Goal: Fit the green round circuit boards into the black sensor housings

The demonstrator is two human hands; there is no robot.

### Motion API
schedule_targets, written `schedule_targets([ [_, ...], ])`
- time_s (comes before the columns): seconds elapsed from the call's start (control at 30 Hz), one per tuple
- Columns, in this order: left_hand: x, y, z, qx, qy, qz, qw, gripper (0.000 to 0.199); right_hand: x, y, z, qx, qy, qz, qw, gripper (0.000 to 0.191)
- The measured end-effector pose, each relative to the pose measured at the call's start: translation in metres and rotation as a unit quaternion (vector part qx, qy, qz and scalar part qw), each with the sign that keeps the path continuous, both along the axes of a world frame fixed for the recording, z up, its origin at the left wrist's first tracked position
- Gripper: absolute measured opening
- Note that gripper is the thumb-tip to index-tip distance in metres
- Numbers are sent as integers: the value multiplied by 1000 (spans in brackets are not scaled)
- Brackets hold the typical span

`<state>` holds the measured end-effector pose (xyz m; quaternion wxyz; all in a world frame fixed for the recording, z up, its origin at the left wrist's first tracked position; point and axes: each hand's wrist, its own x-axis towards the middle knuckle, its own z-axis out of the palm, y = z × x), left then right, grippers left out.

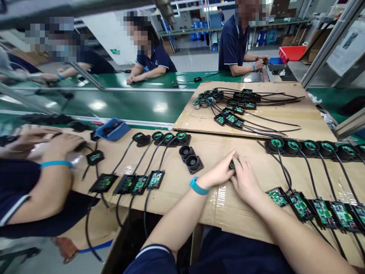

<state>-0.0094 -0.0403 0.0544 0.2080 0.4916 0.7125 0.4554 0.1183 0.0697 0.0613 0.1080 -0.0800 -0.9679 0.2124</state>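
Brown cardboard-covered counter (211,152) lies beneath both hands; the left hand (224,166) and right hand (244,177) close together around a small round green-and-black part (232,164), mostly hidden by fingers.

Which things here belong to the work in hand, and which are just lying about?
Seemingly in the work:
round green-topped part, between left hand and right hand
open circuit-board cases, right
cabled round housings, right

Apparently just lying about:
red bin, back
cardboard, beside it
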Motion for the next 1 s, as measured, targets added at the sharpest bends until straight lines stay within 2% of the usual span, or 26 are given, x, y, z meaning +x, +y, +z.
schedule_targets([
  [0.1, 12, -23, 14, -12, 120, 84, 989, 73, -9, 3, -10, -6, 25, 23, 999, 47],
  [0.23, 4, -82, 31, -20, 284, 262, 922, 43, -12, 5, -8, -36, 54, 17, 998, 30],
  [0.3, -7, -110, 29, -77, 324, 283, 899, 43, -11, 3, -4, -63, 49, 8, 997, 31],
  [0.4, -20, -129, 16, -131, 332, 257, 898, 48, -6, -2, 2, -90, 19, -11, 996, 46],
  [0.5, -22, -114, 4, -117, 326, 265, 900, 45, -1, -8, 7, -93, -2, -14, 996, 46],
  [0.6, -24, -72, 2, -92, 300, 275, 909, 42, 0, -13, 8, -85, 1, -9, 996, 29],
  [0.7, -35, -27, 7, -78, 176, 266, 945, 50, -2, -15, 7, -77, 1, -1, 997, 20],
  [0.77, -41, -5, 8, -70, 89, 262, 959, 58, -1, -12, 7, -81, 0, 6, 997, 19],
  [0.83, -42, 7, 5, -48, 50, 268, 961, 67, 3, -6, 7, -94, 18, 4, 995, 20],
  [0.9, -37, 10, -1, -24, 36, 266, 963, 73, 9, 4, 7, -115, 71, -19, 991, 29],
  [1.0, -26, 6, -13, -5, 26, 225, 974, 66, 16, 20, 10, -149, 152, -76, 974, 45],
])
